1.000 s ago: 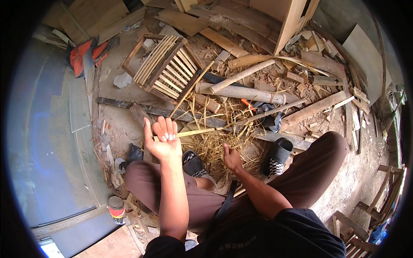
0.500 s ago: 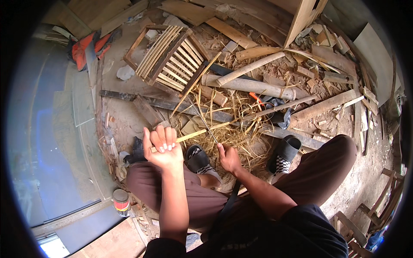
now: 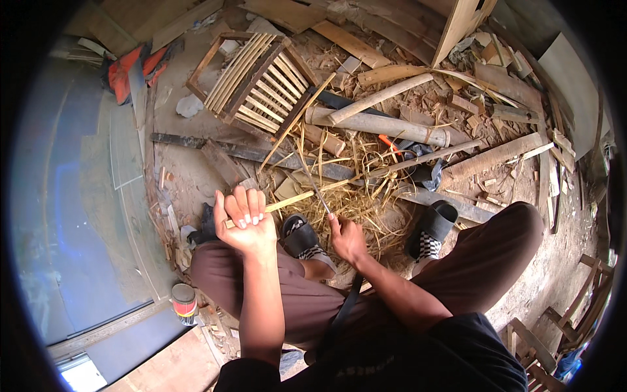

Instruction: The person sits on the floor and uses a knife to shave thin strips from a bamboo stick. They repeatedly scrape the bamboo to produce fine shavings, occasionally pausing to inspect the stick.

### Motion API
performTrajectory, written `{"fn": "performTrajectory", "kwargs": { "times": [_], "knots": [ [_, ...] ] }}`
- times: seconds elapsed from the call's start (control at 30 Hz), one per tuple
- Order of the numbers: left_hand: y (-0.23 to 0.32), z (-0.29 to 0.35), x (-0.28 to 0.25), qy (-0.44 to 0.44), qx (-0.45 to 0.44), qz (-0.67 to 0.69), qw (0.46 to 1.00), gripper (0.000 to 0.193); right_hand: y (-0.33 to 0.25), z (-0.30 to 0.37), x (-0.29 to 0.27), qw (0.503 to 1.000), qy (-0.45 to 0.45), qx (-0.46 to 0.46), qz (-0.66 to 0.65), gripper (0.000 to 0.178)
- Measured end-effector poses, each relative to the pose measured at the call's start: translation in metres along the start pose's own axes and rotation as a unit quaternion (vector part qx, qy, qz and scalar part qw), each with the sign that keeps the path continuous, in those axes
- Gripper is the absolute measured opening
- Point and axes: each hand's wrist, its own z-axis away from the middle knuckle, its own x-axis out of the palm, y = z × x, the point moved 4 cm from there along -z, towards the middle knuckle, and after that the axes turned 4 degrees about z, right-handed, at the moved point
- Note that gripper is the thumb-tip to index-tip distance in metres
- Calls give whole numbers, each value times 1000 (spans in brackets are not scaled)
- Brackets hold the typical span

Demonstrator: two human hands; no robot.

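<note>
My left hand [image 3: 246, 220] is raised with its fingers curled round a pale bamboo strip [image 3: 290, 200]. This strip slants away from the fist toward the far right, above a heap of yellowish shavings [image 3: 366, 222]. In my right hand [image 3: 348, 240], held low between my knees, is a knife [image 3: 317, 190] with a long, narrow grey blade; the fist hides its handle. The blade points away from me and crosses the strip a short way from my left fist. Whether the edge bites into the strip is too small to tell.
A slatted wooden frame [image 3: 271, 91] lies beyond my hands. Behind the shavings are a thick bamboo pole [image 3: 379, 127], a dark plank [image 3: 241, 153] and scattered wood offcuts. My sandalled feet flank the heap. Glass-like sheets [image 3: 72, 215] lie at left, near a paint can [image 3: 183, 297].
My left hand has shifted slightly to the left with the bamboo strip. The knife blade has tilted a little more upright, while my right hand stays almost in place.
</note>
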Motion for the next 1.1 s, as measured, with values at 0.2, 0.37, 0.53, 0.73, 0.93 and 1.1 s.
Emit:
{"fn": "performTrajectory", "kwargs": {
  "times": [0.2,0.37,0.53,0.73,0.93,1.1],
  "knots": [
    [-10,14,18,-14,-8,0,1000,63,-28,13,-2,990,-18,-140,1,49],
    [-8,11,9,-14,-10,2,1000,62,59,-21,7,995,15,74,57,67],
    [-10,13,12,-18,-11,8,1000,62,-10,5,0,998,-44,-39,-20,49],
    [-4,8,7,-11,-11,-15,1000,63,93,-39,28,979,-25,202,-22,60],
    [-5,8,6,-13,-9,-12,1000,63,48,-30,12,998,-11,58,-5,67],
    [-8,13,8,-33,-24,-17,999,63,9,-20,11,989,33,-141,26,47]
  ]
}}
